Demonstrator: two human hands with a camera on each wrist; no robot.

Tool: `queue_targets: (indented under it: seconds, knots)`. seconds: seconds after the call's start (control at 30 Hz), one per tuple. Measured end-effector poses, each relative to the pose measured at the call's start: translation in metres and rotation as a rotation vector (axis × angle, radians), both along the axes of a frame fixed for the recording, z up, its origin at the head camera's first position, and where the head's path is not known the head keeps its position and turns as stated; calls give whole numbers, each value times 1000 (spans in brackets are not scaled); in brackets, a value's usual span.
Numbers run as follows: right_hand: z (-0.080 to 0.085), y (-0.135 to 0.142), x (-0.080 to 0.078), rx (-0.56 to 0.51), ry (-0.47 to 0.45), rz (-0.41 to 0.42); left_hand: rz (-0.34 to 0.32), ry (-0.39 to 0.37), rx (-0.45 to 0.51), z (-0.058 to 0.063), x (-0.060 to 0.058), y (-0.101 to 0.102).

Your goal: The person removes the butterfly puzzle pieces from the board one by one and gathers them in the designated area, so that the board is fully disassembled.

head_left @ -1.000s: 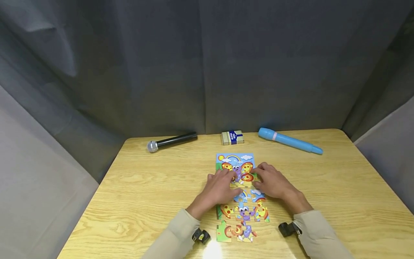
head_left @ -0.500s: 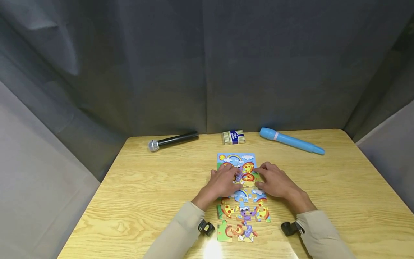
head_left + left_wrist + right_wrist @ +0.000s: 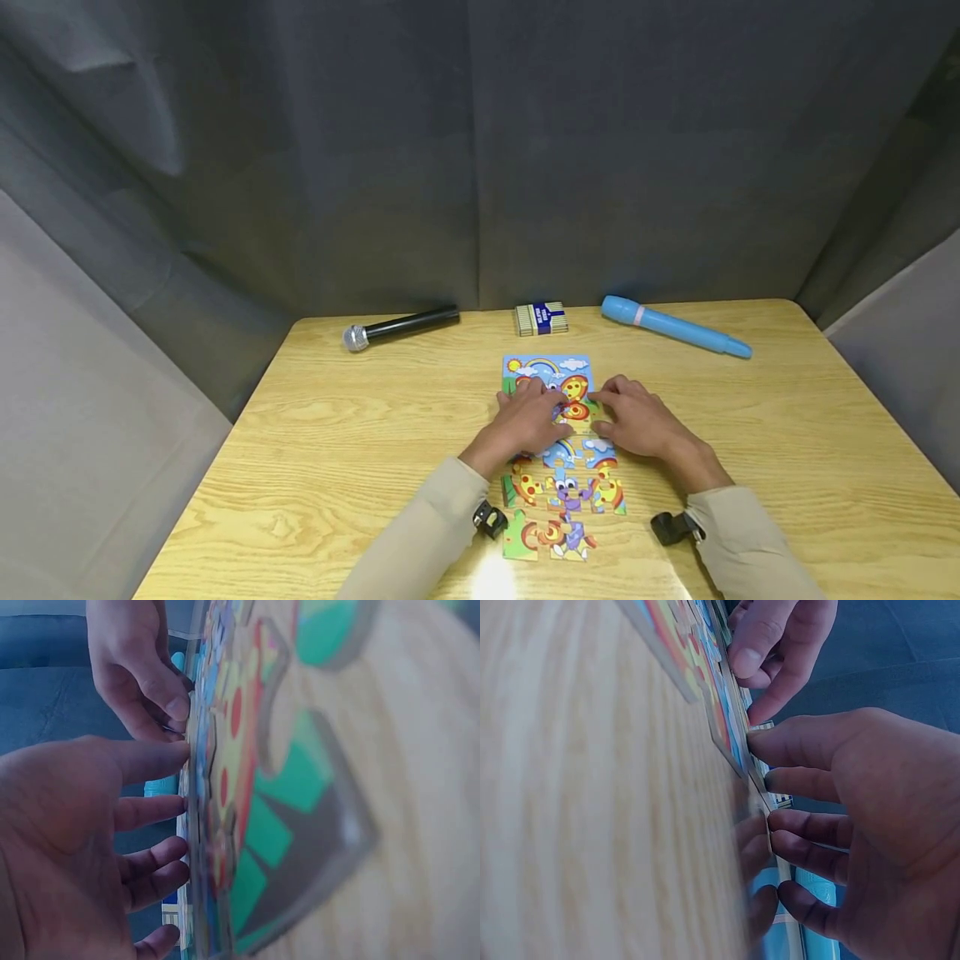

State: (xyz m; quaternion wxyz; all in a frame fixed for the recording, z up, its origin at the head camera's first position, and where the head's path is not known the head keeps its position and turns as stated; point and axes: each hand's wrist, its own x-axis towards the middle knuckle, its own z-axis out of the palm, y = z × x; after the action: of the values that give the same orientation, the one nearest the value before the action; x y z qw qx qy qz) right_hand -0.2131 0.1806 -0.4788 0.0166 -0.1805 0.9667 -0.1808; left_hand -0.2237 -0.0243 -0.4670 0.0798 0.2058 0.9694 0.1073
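A butterfly jigsaw picture (image 3: 546,367) with a rainbow and sun lies flat mid-table. My left hand (image 3: 525,419) rests over its left and middle part, fingertips down on the picture and hiding much of the butterfly. At the right edge, my right hand (image 3: 637,421) touches with thumb and fingertips, its fingers spread and gently bent. Nothing is pinched in either hand. Loose jigsaw pieces (image 3: 567,492) lie in rows just below, partly under the left wrist. In the left wrist view, a green-edged piece (image 3: 292,825) is close by; in the right wrist view, the right fingertips (image 3: 784,817) meet the tabletop.
Along the table's back edge lie a black microphone (image 3: 412,323), a small striped box with a blue label (image 3: 542,319) and a light blue stick-shaped thing with a pink band (image 3: 675,327). A dark curtain (image 3: 480,150) hangs behind the wooden table (image 3: 360,467).
My left hand has slid a little to the right across the picture, covering more of its middle. The right hand has stayed at the right edge.
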Motion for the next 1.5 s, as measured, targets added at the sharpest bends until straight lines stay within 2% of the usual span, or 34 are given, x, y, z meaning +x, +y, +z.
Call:
queue_targets:
  seconds: [0.27, 0.43, 0.7, 1.03, 1.23, 1.5]
  knots:
    - [-1, 1, -2, 5, -16, 1, 26, -19, 7, -1, -5, 5]
    - [0, 2, -1, 16, -3, 12, 35, -46, 67, 2, -7, 6]
    - [3, 2, -1, 19, -15, 11, 13, -65, 180, 3, -9, 8]
    - [3, 1, -1, 4, -27, 14, 27, -10, 166, -2, -12, 5]
    - [1, 0, -2, 0, -22, 12, 17, 51, 196, -1, -6, -2]
    - [2, 4, -3, 6, -28, 17, -44, 66, 180, 4, 12, -9]
